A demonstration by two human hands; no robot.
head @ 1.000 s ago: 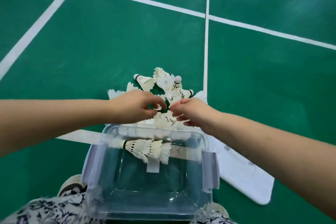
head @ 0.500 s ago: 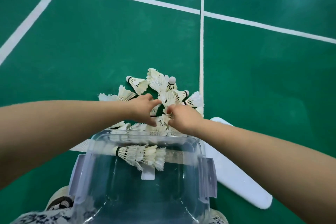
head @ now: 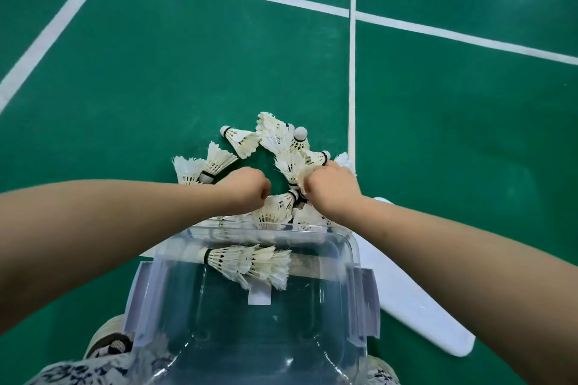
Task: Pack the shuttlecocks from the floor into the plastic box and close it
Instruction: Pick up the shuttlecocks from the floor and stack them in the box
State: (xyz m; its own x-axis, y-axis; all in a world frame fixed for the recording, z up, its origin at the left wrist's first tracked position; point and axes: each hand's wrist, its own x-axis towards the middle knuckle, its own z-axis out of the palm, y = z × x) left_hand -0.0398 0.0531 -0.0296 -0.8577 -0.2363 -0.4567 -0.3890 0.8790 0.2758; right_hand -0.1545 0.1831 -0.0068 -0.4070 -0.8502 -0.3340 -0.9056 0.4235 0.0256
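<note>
Several white feather shuttlecocks [head: 240, 141] lie in a pile on the green court floor just beyond the clear plastic box [head: 350, 247]. The box stands open in front of me with one shuttlecock [head: 247, 262] lying at its far end. My left hand [head: 247, 187] is curled into a fist on the left of the pile, fingers turned down onto a shuttlecock [head: 275, 208]; its grip is mostly hidden. My right hand [head: 333, 191] grips the feathers of another shuttlecock [head: 291, 167] at the right of the pile.
The box's white lid [head: 416, 316] lies flat on the floor to the right of the box, partly under my right forearm. Latch flaps [head: 140, 297] hang at the box's sides. My shoe [head: 109, 344] is at the box's near left corner. White court lines [head: 352, 72] cross the floor.
Both hands have closed tighter on the pile. The left hand went from a thumb-and-finger pinch to a fist, and the right hand now has feathers bunched in its grip. The view dipped closer.
</note>
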